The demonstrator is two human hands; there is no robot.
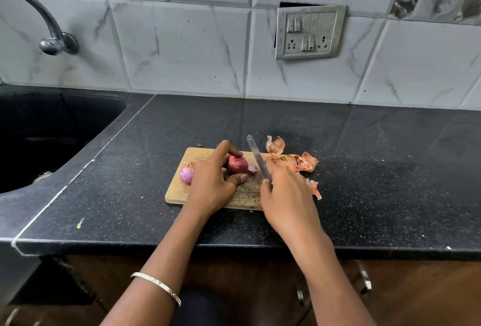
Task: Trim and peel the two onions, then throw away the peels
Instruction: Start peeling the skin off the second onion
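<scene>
Centrally, we see the left hand (210, 182) grasping a dark red onion (238, 165) on the cutting board (179, 190), with a paler onion (187, 173) just left of it. The right hand (286, 195) clasps the knife (256, 155); peels (299, 163) lie at the board's right edge.

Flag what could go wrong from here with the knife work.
The left hand grips the dark onion with its thumb near the knife held by the right hand; a slip could nick it. The onion might roll on the cutting board under the blade. Loose peels lie by the right hand, some on the counter, and could get swept off.
</scene>
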